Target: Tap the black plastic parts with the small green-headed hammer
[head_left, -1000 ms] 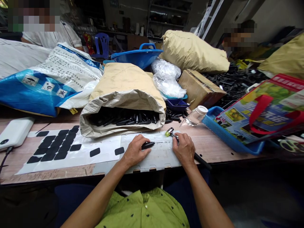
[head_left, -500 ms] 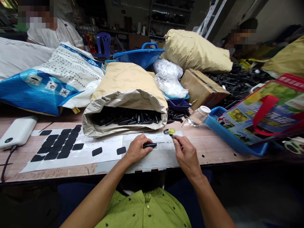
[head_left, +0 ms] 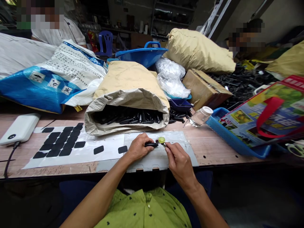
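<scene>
My left hand is closed on a small black plastic part and presses it onto a grey plastic sheet at the table's near edge. My right hand grips a small hammer with a yellow-green head. The hammer head sits right beside the tip of the black part. Behind my hands lies an open brown paper sack filled with several similar black parts.
A white sheet with several black pads lies to the left, beside a white power bank. A clear jar, a blue tray with a printed bag, a cardboard box and more sacks crowd the back. Other people sit behind.
My right hand has swung the hammer head left and down, from beyond the grey sheet to right against the black part. My left hand has kept the part in place.
</scene>
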Available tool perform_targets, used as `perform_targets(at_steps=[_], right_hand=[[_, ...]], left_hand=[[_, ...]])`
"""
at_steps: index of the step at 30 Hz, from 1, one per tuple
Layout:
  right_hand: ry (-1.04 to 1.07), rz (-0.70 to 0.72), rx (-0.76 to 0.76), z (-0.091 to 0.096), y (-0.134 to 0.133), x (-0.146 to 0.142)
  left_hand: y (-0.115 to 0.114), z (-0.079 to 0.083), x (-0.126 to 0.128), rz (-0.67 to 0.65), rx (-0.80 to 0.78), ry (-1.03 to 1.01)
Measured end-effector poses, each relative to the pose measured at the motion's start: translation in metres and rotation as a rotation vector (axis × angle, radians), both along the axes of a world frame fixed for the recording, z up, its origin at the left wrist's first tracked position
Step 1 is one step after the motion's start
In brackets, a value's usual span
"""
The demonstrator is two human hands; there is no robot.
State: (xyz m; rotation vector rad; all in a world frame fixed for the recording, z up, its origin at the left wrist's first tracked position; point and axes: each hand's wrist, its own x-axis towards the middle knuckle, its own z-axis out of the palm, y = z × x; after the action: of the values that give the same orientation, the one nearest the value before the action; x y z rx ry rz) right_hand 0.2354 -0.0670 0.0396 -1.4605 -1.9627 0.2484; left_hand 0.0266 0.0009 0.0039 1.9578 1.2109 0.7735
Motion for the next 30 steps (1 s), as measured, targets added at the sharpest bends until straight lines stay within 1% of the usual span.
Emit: perform_targets(at_steps=[3,9,12,15,18,20,23,25,27,30], right_hand=[[-0.019,0.003,-0.035,-0.001,0.0,-0.001],[0.033,0.043,-0.007,0.004,-0.001,-0.015],[-0.009,0.065,-0.054,0.001,0.0,-0.021],[0.004,0.061,-0.062,-0.002,0.003,-0.017],[0.018,-0.001,-0.008,-0.003,0.012,-0.001],[-0.019,-0.081,0.03,-0.005,0.021,0.016],[-0.145,-0.232,0.062,-0.014,0.036,0.041],[-0.249,-0.304,0.062,-0.023,0.043,0.053],[-0.322,-0.339,0.074,-0.032,0.048,0.06],[-0.354,-0.367,0.107,-0.041,0.049,0.062]], left_hand=[[0.0,-0.001,0.0,0.002,0.003,-0.006],[0.001,0.001,-0.001,-0.018,0.015,0.023],[0.001,0.004,-0.002,-0.027,0.007,0.015],[0.001,0.005,-0.002,-0.018,0.002,0.003],[0.001,0.006,-0.001,0.006,-0.004,0.001],[0.0,0.007,-0.001,0.036,-0.023,-0.007],[-0.002,0.009,-0.001,0.084,-0.082,-0.019],[-0.004,0.011,-0.001,0.095,-0.102,-0.02],[-0.005,0.011,-0.001,0.091,-0.095,-0.022],[-0.004,0.009,-0.001,0.076,-0.066,-0.026]])
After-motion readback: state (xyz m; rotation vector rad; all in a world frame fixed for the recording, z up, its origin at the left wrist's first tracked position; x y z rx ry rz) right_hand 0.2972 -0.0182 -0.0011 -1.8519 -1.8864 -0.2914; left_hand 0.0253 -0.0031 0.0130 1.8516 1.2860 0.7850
